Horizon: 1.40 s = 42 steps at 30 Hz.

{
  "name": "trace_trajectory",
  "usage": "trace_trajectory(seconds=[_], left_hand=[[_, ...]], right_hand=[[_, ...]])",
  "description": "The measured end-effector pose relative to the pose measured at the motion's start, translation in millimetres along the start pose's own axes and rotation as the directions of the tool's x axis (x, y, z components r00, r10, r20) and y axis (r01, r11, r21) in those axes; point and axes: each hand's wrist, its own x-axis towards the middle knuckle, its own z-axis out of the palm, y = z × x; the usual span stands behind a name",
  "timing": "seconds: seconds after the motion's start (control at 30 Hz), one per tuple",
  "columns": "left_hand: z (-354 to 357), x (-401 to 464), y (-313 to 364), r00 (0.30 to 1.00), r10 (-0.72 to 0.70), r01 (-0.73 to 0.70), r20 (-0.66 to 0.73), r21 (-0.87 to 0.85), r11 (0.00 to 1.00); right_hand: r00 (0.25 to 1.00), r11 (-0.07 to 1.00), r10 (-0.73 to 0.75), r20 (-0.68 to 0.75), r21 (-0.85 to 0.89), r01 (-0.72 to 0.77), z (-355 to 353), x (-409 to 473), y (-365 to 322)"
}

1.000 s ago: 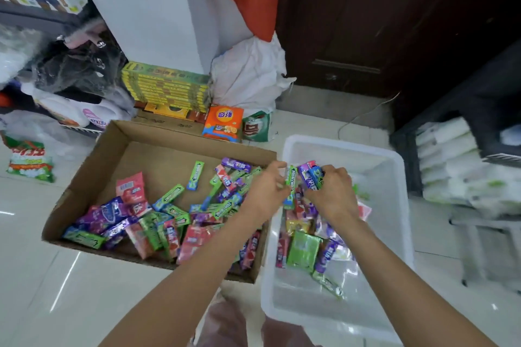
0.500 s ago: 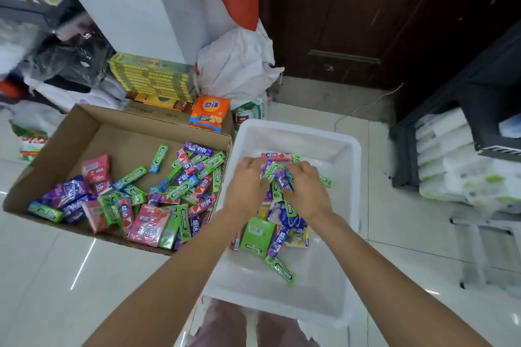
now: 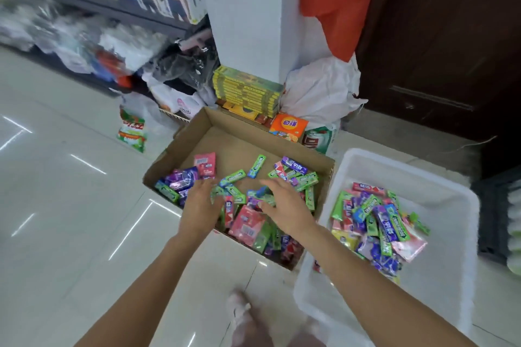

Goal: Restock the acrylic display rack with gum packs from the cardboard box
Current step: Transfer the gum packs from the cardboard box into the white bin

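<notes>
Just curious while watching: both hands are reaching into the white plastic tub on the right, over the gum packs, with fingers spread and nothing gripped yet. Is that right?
Not quite. In the head view, the left hand and right hand reach into the cardboard box, not the white plastic tub. The rest holds: they are over gum packs, fingers spread, nothing gripped.

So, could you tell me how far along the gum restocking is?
Done: a mixed pile of gum packs lies in the white plastic tub. In hand: left hand and right hand reach into the brown cardboard box. Left: many packs; no rack visible.
</notes>
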Motion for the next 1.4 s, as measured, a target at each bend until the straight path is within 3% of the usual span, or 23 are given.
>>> trace_trajectory(seconds=[0.2, 0.33, 0.47, 0.6, 0.77, 1.0, 1.2, 1.4], left_hand=[[-37, 46, -65, 0.992, 0.023, -0.028, 0.128, 0.039, 0.999], [-37, 74, -80, 0.964, 0.048, -0.103, 0.261, 0.202, 0.974], [-33, 94, -95, 0.938, 0.050, -0.176, 0.344, 0.345, 0.922], [-29, 104, -105, 0.916, 0.049, -0.211, 0.398, 0.372, 0.904], [-28, 113, -107, 0.924, 0.076, -0.240, 0.374, 0.413, 0.879], [-30, 114, -108, 0.941, 0.053, -0.165, 0.335, 0.314, 0.935], [-32, 116, -104, 0.963, 0.067, -0.124, 0.261, 0.210, 0.970], [-39, 120, -98, 0.952, 0.040, -0.072, 0.303, 0.094, 0.993]], right_hand=[[0.995, 0.994, 0.081, 0.065, -0.073, -0.076, 60, 54, -45], [0.964, 0.959, 0.233, 0.127, -0.197, -0.206, 85, 69, -46], [0.959, 0.934, 0.269, 0.086, -0.268, -0.238, 94, 74, -39], [0.958, 0.937, 0.281, 0.053, -0.233, -0.262, 93, 83, -35], [0.952, 0.950, 0.307, -0.015, -0.065, -0.307, 90, 97, -35], [0.930, 0.932, 0.349, 0.118, -0.149, -0.331, 92, 95, -40], [0.934, 0.878, 0.356, -0.016, -0.336, -0.340, 104, 96, -53], [0.930, 0.896, 0.364, -0.050, -0.254, -0.365, 102, 103, -54]])
